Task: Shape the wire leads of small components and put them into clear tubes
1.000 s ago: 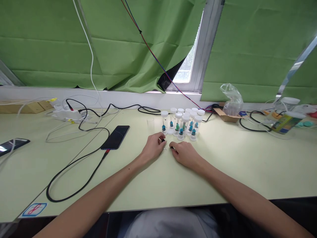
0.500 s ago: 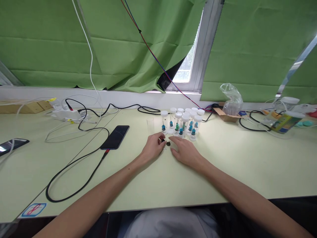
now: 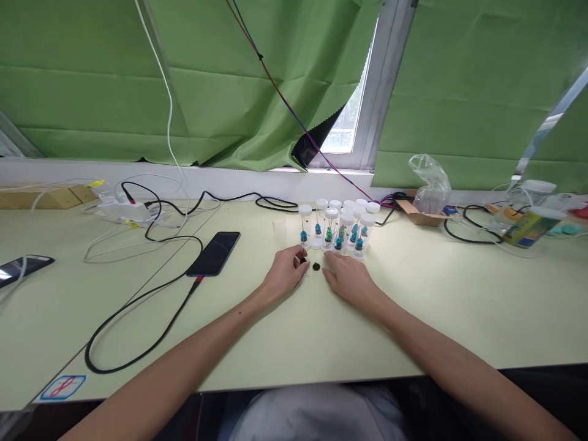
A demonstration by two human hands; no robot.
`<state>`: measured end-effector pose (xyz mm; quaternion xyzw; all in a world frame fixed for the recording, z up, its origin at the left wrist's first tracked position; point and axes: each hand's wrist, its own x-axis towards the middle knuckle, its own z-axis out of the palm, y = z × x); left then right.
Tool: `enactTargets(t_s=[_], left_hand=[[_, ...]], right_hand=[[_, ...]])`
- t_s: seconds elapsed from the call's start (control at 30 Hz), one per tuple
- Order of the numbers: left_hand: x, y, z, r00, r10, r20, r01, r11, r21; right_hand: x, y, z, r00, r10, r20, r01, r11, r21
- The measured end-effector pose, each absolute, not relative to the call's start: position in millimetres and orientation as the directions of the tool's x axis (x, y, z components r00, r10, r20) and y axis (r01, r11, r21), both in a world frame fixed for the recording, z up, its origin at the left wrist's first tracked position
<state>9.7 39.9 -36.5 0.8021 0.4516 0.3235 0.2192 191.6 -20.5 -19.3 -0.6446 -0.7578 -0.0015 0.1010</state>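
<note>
My left hand (image 3: 285,269) is closed, its fingertips pinching a small black part (image 3: 303,261) with a thin stem rising from it. Just right of that lies a small round black piece (image 3: 316,266) on the table, with no hand on it. My right hand (image 3: 351,275) rests on the table beside this piece, thumb and forefinger apart, holding nothing. Right behind both hands stand several clear vials with white caps (image 3: 331,212), each with a blue or green figure inside, such as a blue one (image 3: 304,236). An uncapped clear cup (image 3: 278,228) stands left of them.
A black phone (image 3: 214,253) on a cable lies to the left, with a white power strip (image 3: 123,211) behind it. At the back right are a cardboard box (image 3: 420,214) with a plastic bag and a labelled container (image 3: 533,225).
My right hand has shifted a little to the right, away from my left hand. The round black piece now lies slightly further right. My left hand stays in place, still pinching the black part.
</note>
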Motion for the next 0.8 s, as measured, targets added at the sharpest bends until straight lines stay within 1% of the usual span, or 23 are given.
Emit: enactTargets(t_s=[0.2,0.43,0.5,0.67,0.8], left_hand=[[10,40,-36,0.379,0.868,0.32,0.595,-0.493,0.635],[11,38,-34,0.375,0.874,0.31,0.595,-0.483,0.642],[11,37,-34,0.373,0.875,0.309,0.597,-0.481,0.642],[11,37,-33,0.375,0.874,0.309,0.592,-0.483,0.645],[11,38,-35,0.381,0.871,0.311,0.59,-0.488,0.644]], right_hand=[[196,-21,-15,-0.048,0.995,0.088,0.997,0.053,-0.057],[203,-20,-14,0.011,0.998,0.065,0.999,-0.009,-0.04],[204,-20,-15,-0.006,0.997,0.08,0.998,0.01,-0.062],[205,-16,-19,-0.113,0.983,0.146,0.978,0.136,-0.157],[207,-9,-25,-0.137,0.979,0.149,0.97,0.164,-0.182]])
